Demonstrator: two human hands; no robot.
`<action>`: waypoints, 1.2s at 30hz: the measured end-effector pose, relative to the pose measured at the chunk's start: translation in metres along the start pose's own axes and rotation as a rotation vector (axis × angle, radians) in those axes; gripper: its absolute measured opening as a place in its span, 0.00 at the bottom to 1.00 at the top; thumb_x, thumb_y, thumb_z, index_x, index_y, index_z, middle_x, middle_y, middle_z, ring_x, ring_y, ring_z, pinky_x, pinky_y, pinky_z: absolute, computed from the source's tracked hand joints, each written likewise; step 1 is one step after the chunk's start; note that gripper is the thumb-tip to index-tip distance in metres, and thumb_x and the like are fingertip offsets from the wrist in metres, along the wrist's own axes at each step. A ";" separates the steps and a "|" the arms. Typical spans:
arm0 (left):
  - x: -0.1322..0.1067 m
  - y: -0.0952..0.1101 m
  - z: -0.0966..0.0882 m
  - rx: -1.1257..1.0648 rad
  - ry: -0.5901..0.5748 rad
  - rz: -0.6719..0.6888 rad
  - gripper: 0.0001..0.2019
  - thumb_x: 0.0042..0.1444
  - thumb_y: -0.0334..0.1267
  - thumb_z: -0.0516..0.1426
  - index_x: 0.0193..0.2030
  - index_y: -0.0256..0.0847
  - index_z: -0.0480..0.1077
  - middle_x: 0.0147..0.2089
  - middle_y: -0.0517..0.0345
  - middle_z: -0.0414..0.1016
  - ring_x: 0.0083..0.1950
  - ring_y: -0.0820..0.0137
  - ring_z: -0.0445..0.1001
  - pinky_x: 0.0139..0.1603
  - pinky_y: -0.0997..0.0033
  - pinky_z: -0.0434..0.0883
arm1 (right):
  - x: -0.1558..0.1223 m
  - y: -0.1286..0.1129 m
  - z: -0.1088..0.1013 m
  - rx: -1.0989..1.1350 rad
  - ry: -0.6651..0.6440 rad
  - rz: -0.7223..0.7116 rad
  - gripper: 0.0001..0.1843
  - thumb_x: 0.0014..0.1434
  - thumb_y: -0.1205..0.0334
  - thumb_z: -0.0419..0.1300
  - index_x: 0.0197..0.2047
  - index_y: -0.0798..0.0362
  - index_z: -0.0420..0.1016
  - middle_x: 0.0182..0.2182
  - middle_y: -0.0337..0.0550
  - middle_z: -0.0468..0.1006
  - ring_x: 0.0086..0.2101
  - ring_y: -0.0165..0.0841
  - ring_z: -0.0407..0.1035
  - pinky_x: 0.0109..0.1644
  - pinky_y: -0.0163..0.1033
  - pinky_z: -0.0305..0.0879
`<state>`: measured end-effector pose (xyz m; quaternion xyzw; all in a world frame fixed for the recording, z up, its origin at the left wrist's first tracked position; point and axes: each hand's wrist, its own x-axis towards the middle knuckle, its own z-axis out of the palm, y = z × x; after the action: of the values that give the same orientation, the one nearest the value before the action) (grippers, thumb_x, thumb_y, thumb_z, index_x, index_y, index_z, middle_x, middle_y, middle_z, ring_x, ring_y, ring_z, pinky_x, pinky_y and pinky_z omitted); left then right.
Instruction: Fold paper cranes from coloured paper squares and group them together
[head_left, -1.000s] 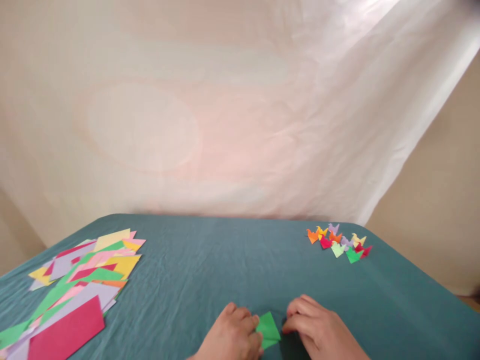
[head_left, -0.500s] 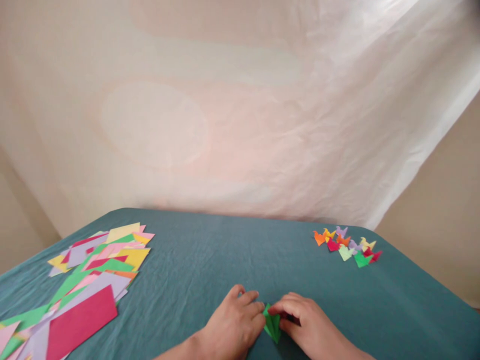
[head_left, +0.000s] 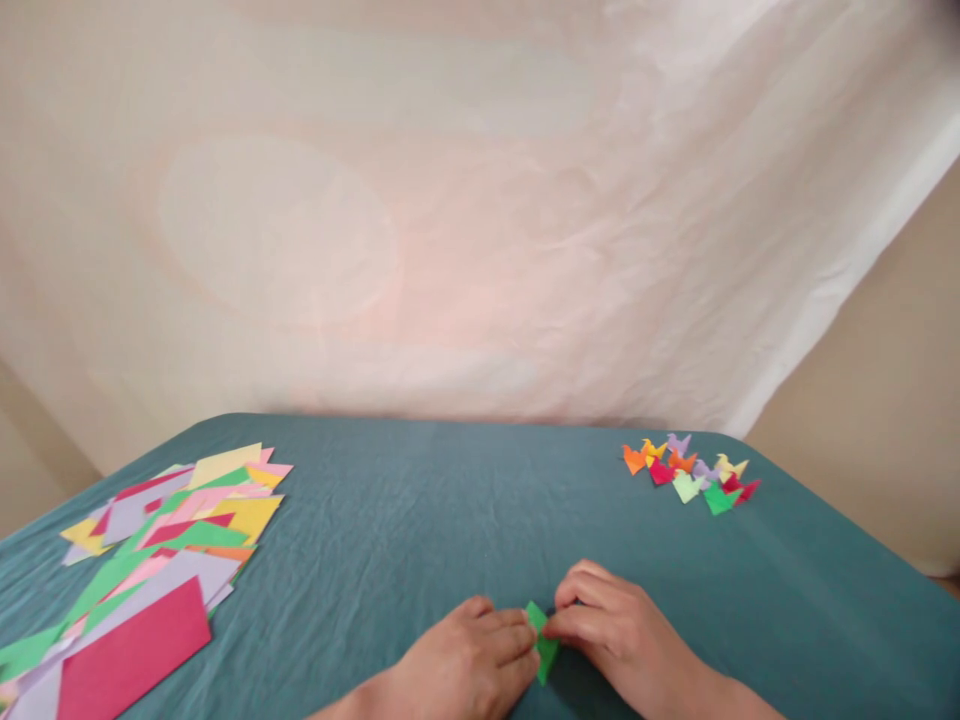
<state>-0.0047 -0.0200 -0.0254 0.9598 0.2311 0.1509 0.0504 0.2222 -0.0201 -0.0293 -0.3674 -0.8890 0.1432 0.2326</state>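
Observation:
A small folded green paper stands on edge on the teal tablecloth near the front. My left hand lies just left of it, fingers curled and touching the paper's lower edge. On the other side, my right hand pinches the paper's upper edge between curled fingers. Both hands press in on the paper from either side.
A loose pile of coloured paper sheets covers the left of the table, with a red sheet in front. Several small folded paper figures sit at the far right. A white cloth backdrop hangs behind the table.
The green paper was lying open as a wider triangle; it has been folded narrower and stands up. My hands have closed in on it from both sides.

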 end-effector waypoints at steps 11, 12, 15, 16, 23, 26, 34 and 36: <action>0.000 -0.007 0.002 -0.075 -0.021 0.154 0.11 0.64 0.31 0.47 0.44 0.42 0.70 0.39 0.57 0.77 0.43 0.71 0.75 0.45 0.75 0.65 | -0.002 -0.004 0.004 0.028 -0.030 -0.118 0.11 0.63 0.68 0.52 0.31 0.55 0.73 0.27 0.41 0.72 0.31 0.31 0.63 0.35 0.35 0.58; 0.000 -0.008 0.003 -0.083 -0.020 0.160 0.11 0.64 0.31 0.47 0.44 0.42 0.70 0.39 0.57 0.77 0.43 0.71 0.75 0.45 0.75 0.65 | -0.002 -0.002 0.004 0.046 -0.037 -0.105 0.10 0.63 0.68 0.53 0.32 0.55 0.73 0.27 0.41 0.72 0.32 0.31 0.63 0.35 0.35 0.58; 0.000 -0.008 0.000 -0.128 -0.027 0.150 0.10 0.64 0.32 0.47 0.43 0.43 0.69 0.38 0.58 0.77 0.42 0.71 0.75 0.45 0.74 0.65 | -0.002 0.001 0.003 0.107 -0.037 -0.059 0.09 0.63 0.66 0.55 0.32 0.54 0.74 0.29 0.40 0.73 0.33 0.30 0.64 0.37 0.34 0.58; 0.001 -0.008 -0.002 -0.151 -0.033 0.142 0.10 0.63 0.32 0.48 0.42 0.43 0.69 0.38 0.58 0.77 0.42 0.71 0.75 0.45 0.74 0.66 | -0.002 0.002 0.004 0.123 -0.030 -0.037 0.08 0.63 0.65 0.56 0.32 0.53 0.74 0.29 0.39 0.73 0.33 0.30 0.64 0.37 0.34 0.58; 0.010 0.003 -0.010 -0.381 -0.056 -0.221 0.07 0.59 0.28 0.51 0.40 0.42 0.66 0.36 0.59 0.75 0.37 0.72 0.72 0.39 0.77 0.66 | 0.000 0.003 0.008 0.161 -0.027 0.100 0.05 0.61 0.63 0.60 0.33 0.52 0.75 0.30 0.37 0.73 0.35 0.29 0.65 0.40 0.34 0.58; 0.014 0.006 -0.002 -0.483 -0.017 -0.423 0.08 0.53 0.26 0.55 0.38 0.42 0.66 0.36 0.61 0.74 0.38 0.72 0.71 0.40 0.76 0.66 | 0.000 0.003 0.007 0.160 -0.019 0.133 0.03 0.60 0.64 0.61 0.33 0.52 0.75 0.30 0.36 0.73 0.35 0.29 0.65 0.40 0.34 0.58; 0.012 0.006 0.015 -0.330 0.040 -0.307 0.05 0.49 0.29 0.62 0.32 0.40 0.70 0.35 0.57 0.72 0.39 0.67 0.69 0.40 0.70 0.66 | -0.003 0.004 0.004 0.136 -0.041 0.100 0.04 0.60 0.63 0.61 0.32 0.52 0.74 0.30 0.36 0.72 0.35 0.29 0.65 0.40 0.34 0.57; 0.011 0.008 0.016 -0.241 0.051 -0.271 0.05 0.49 0.30 0.62 0.32 0.40 0.69 0.34 0.57 0.72 0.38 0.66 0.69 0.39 0.69 0.65 | -0.003 0.003 0.001 0.108 -0.057 0.056 0.04 0.61 0.63 0.59 0.34 0.51 0.74 0.31 0.36 0.73 0.35 0.29 0.64 0.40 0.34 0.57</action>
<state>0.0133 -0.0222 -0.0363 0.9028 0.3399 0.1934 0.1790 0.2257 -0.0204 -0.0322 -0.3747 -0.8757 0.2078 0.2227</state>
